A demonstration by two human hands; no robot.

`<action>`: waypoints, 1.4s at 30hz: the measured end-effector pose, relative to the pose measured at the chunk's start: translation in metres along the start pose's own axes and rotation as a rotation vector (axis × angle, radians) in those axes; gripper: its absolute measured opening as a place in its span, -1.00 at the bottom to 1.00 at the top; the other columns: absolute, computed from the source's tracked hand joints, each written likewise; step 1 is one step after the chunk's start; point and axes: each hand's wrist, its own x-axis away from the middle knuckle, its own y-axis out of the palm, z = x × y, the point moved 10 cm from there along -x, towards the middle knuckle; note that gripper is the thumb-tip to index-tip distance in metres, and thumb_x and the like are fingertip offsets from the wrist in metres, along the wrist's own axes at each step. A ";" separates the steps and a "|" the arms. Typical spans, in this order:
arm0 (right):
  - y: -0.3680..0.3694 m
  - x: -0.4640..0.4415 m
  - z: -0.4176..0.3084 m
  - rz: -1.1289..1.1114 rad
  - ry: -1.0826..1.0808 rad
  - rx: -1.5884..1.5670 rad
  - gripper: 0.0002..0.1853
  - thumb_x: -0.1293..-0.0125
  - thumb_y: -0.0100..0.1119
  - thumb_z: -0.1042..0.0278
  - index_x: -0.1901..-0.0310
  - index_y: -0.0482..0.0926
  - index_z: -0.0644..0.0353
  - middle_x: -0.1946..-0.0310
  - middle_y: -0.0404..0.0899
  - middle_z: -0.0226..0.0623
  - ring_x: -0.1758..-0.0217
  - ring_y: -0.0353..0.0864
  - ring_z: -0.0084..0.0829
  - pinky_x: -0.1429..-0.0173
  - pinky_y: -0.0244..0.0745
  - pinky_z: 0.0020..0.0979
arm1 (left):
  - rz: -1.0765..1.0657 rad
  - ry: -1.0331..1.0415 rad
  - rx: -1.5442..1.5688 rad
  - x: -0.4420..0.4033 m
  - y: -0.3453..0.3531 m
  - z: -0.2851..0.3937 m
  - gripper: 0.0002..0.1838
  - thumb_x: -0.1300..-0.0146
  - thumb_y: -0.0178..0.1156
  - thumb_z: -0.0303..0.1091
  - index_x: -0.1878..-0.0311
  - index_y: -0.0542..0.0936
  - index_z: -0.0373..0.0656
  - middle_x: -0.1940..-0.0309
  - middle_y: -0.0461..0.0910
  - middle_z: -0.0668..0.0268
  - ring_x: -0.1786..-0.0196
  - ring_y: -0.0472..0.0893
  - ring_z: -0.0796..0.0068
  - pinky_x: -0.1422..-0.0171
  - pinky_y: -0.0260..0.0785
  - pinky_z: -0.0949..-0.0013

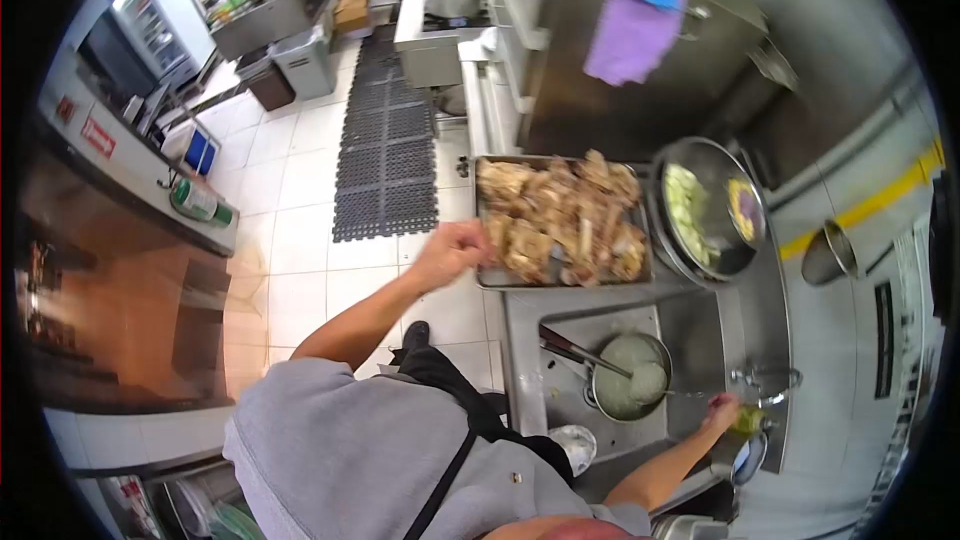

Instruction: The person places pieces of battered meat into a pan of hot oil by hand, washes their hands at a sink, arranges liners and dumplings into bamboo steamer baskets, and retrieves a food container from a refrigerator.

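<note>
Right hand (722,412) clamped on a ladle (648,381), left hand (458,248) at a meat tray (562,287).
The ladle's bowl lies left of the right hand, pointing left into a pot (598,406) of pale-green liquid (617,398), its handle running left-right, partly blurred. Whether the left hand's curled fingers grip any meat (560,215), I cannot tell.

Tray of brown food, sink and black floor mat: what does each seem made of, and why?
Tray: apparently dull metal, by its thin grey rim. Sink: probably satin stainless steel, silvery with soft reflections. Mat: likely matte rubber, dark and perforated.
</note>
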 end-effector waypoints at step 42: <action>1.663 0.743 0.105 -1.722 -0.841 1.050 -0.80 -0.17 0.01 0.38 0.28 0.63 0.22 0.25 0.65 0.05 0.14 0.63 0.10 0.03 0.53 -0.03 | 1.613 -1.258 0.634 0.203 -1.067 -0.513 -0.91 -0.11 -0.01 -0.39 0.29 0.39 -0.05 0.45 0.39 0.25 0.42 0.48 0.25 0.42 0.35 0.21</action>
